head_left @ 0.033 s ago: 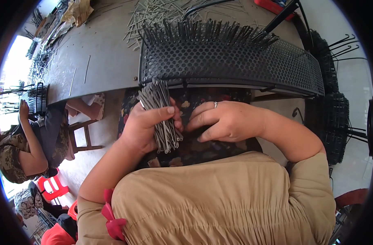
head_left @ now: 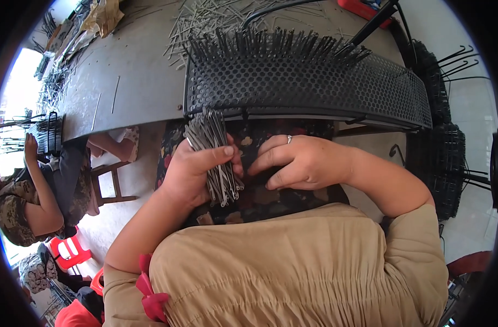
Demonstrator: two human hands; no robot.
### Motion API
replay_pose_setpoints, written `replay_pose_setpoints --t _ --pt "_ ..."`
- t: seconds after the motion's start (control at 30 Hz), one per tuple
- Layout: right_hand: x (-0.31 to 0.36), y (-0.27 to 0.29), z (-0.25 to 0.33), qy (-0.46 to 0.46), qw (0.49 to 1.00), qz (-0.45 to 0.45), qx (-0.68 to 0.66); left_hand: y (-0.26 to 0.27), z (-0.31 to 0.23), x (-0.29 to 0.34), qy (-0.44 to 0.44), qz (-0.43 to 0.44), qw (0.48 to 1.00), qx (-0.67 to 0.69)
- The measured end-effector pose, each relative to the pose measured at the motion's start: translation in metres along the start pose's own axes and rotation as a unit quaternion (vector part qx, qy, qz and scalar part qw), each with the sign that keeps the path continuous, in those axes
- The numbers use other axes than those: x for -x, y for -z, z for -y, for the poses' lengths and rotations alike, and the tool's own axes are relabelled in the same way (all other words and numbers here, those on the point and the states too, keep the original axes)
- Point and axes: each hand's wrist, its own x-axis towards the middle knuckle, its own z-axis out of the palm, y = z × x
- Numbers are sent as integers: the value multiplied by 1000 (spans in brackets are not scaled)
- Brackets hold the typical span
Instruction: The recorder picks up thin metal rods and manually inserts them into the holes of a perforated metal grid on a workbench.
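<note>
Tan garment (head_left: 281,256), pink bow (head_left: 155,300), silver ring (head_left: 289,139)

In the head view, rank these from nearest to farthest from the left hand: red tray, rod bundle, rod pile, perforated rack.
From the left hand:
1. Rod bundle: in its grip.
2. Perforated rack: just ahead, extending right.
3. Rod pile: on the table, behind the rack.
4. Red tray: far right, top edge.
</note>
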Motion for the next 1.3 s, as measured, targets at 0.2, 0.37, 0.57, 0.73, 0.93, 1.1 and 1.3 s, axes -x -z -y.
replay_pose_setpoints --t 0.2,0.37,0.57,0.73,0.93,1.1,1.3 --pt "13 28 20 -156 946 -242 -147 -4 -2 7 -29 28 992 -122" --pt "1 74 6 -181 903 -379 -93 19 6 1 -90 247 909 -323" --pt "-23 88 -27 -149 877 -457 2 -5 4 -11 75 183 857 -476" --pt "-38 96 -36 -184 854 -478 89 -9 -3 -11 -19 130 951 -280" --pt "-50 91 -39 -196 837 -427 279 -26 -10 -13 -18 -14 996 -80" --pt "-46 85 -51 -142 838 -472 232 -22 -5 -16 -14 -47 996 -78" --pt "-45 85 -48 -140 840 -450 270 -15 -5 -22 -20 -47 995 -82"
